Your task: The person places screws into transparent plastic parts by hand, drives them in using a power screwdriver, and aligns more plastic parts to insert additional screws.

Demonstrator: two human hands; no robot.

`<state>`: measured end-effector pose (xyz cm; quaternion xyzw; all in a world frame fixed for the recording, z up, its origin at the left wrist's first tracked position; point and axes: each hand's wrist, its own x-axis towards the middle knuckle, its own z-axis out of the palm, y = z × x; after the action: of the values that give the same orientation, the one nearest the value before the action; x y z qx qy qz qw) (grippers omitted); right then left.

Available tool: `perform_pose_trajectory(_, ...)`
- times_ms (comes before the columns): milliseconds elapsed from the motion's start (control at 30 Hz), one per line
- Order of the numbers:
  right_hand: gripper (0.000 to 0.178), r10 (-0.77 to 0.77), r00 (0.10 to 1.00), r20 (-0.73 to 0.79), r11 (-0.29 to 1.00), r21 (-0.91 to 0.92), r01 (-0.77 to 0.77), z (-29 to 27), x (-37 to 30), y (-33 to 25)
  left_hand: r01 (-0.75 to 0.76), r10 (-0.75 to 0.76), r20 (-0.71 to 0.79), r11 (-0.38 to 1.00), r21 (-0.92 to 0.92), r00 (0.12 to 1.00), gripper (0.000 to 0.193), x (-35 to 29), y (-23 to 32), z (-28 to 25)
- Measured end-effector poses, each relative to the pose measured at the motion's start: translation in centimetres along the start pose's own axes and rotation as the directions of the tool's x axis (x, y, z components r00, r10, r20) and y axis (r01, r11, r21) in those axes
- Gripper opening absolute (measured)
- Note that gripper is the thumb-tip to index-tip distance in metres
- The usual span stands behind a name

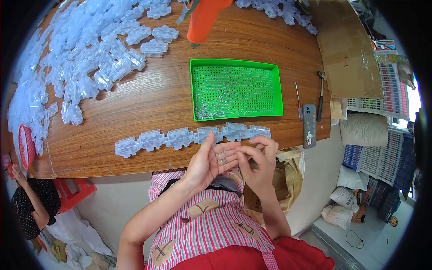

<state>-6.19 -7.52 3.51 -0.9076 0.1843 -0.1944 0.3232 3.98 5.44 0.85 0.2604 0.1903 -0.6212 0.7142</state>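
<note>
My left hand (204,164) is held palm up in front of the table edge, fingers extended and slightly cupped. Several small silvery screw-like pieces (221,156) lie across its fingers. Close by its fingertips is my right hand (258,167), with thumb and index finger pinched together; whatever is between them is too small to make out. Just beyond both hands, a row of clear plastic housings (180,137) lies end to end along the near edge. Behind the row sits a green perforated tray (277,90), where more small silvery pieces are scattered, thickest at its left side.
A big heap of clear plastic housings (85,49) covers the table's left. An orange tool-like object (204,22) hangs over the tray. A screwdriver (299,105), phone (309,126) and hammer (321,96) lie at right. Another person's arm (29,193) shows at far left by a red basket (26,146).
</note>
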Motion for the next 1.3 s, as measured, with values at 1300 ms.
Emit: perform_pose_trajectory(1300, 0.016, 0.136, 0.953, 0.272, 0.959, 0.207, -0.195, -1.4, 1.8, -0.6, -0.171, 0.182, 0.052, 0.742, 0.648, 0.982, 0.033, 0.2, -1.2, -1.5)
